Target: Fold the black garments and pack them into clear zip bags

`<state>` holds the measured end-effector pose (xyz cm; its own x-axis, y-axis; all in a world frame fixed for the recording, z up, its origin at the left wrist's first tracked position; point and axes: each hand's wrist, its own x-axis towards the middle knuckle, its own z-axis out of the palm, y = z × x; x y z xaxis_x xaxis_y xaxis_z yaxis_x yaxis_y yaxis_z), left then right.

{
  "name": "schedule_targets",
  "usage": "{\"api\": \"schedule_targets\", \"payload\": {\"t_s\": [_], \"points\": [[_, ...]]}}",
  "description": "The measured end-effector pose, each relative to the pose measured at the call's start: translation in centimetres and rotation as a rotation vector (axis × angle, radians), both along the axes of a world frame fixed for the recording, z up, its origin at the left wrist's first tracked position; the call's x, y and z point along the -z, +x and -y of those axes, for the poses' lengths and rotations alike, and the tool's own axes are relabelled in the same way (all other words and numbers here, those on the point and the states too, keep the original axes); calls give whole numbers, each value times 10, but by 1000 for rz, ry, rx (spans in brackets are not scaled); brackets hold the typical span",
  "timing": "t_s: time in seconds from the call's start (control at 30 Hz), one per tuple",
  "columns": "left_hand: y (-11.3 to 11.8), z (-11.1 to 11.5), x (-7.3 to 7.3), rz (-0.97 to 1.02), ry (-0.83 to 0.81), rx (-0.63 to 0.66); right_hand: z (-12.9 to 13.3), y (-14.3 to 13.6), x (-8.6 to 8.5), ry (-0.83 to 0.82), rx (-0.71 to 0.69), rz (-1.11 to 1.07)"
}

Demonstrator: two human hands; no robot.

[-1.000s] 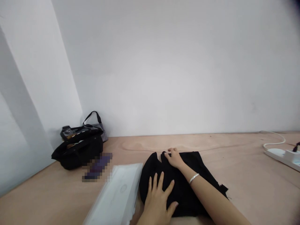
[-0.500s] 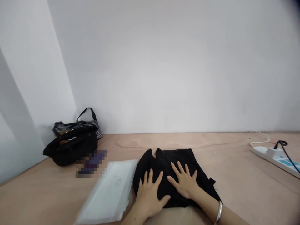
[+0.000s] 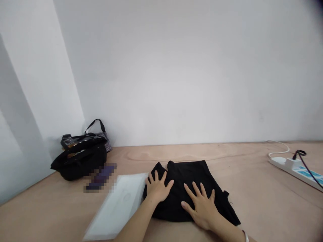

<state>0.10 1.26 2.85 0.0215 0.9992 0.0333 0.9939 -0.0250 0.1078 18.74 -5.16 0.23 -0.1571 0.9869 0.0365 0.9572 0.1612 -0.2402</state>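
A folded black garment (image 3: 188,174), perhaps shorts or trousers, lies flat on the wooden table (image 3: 252,201). My left hand (image 3: 157,190) rests on its upper left part, near a notch in the far edge, with fingers spread. Palm down, my right hand (image 3: 200,205) presses on the near right part, its fingers also spread apart. A small tab sticks out from the cloth's right side. Just left of the garment is a clear, whitish plastic bag (image 3: 117,205), partly covered by my left forearm.
At the back left stands a black bag (image 3: 84,161) with a bottle in its top, and a striped bag (image 3: 108,141) behind it. A blurred-out purple item (image 3: 102,176) lies in front. On the right is a white power strip (image 3: 290,168) with cables. A white wall (image 3: 186,74) closes the back.
My left hand has slid away from me over the garment to its upper left part. My right hand has moved slightly nearer to me. Both stay spread on the cloth.
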Motion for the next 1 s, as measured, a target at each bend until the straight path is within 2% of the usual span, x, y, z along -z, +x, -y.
{"api": "schedule_targets", "payload": {"t_s": [0.13,0.23,0.3,0.43,0.53,0.6,0.67,0.8,1.0], "points": [[-15,-3,9,24,3,-25,-1,-2,-1,9,-12,-6],[-18,-2,3,10,3,-34,-1,-3,-3,8,-2,-4],[-14,5,-3,-28,85,6,0,-3,-6,8,-11,-11],[1,40,-13,-69,233,212,13,2,-14,57,-90,-33],[8,77,-13,-52,125,349,29,8,-16,45,-123,-28],[9,94,-9,-55,6,349,38,13,-15,-3,-119,-6],[8,102,-5,-58,-80,329,43,17,-13,-69,-118,20],[9,95,-3,-78,-147,310,42,22,-9,-176,-151,27],[19,64,-6,-145,-156,240,17,24,-4,-146,-151,-59]]}}
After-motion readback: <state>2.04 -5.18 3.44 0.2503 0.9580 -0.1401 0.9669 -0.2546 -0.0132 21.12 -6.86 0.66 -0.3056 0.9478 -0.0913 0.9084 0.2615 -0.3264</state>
